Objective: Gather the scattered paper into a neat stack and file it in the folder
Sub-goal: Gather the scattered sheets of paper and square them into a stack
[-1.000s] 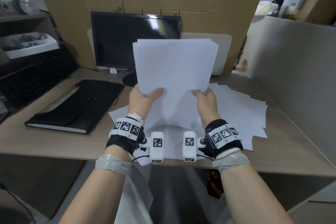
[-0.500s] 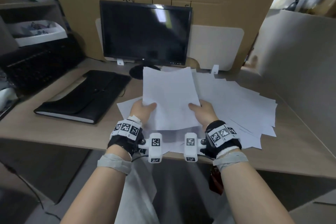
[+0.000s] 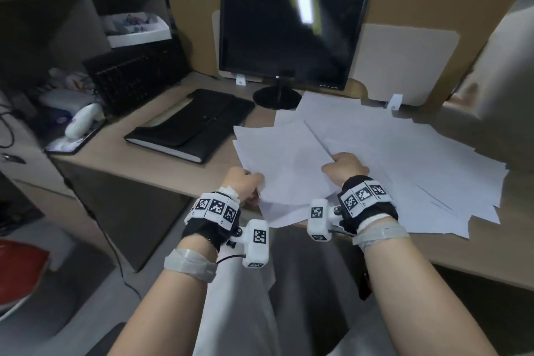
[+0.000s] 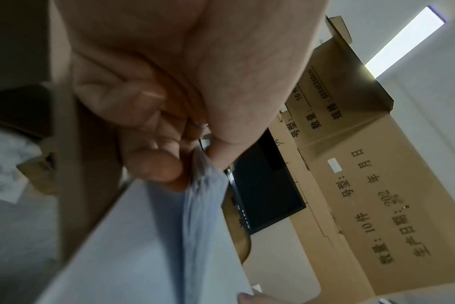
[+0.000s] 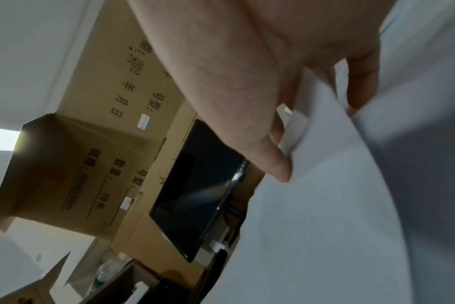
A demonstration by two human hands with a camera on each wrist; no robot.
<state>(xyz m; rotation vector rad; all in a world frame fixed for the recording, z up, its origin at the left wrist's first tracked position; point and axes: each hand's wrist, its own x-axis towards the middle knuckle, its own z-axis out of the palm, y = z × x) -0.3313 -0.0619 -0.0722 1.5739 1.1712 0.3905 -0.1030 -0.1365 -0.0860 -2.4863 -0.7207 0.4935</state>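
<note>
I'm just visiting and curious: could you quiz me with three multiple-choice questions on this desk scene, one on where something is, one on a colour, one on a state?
1. Where does the folder lie?
A. left of the loose sheets
B. on the monitor
C. under the sheets

2. What colour is the folder?
A. red
B. black
C. yellow

3. How is the monitor?
A. showing a picture
B. dark
C. lying face down

Answers:
1 A, it lies on the desk left of the loose sheets.
2 B, its cover is black.
3 B, its upright screen is dark apart from a reflection.
</note>
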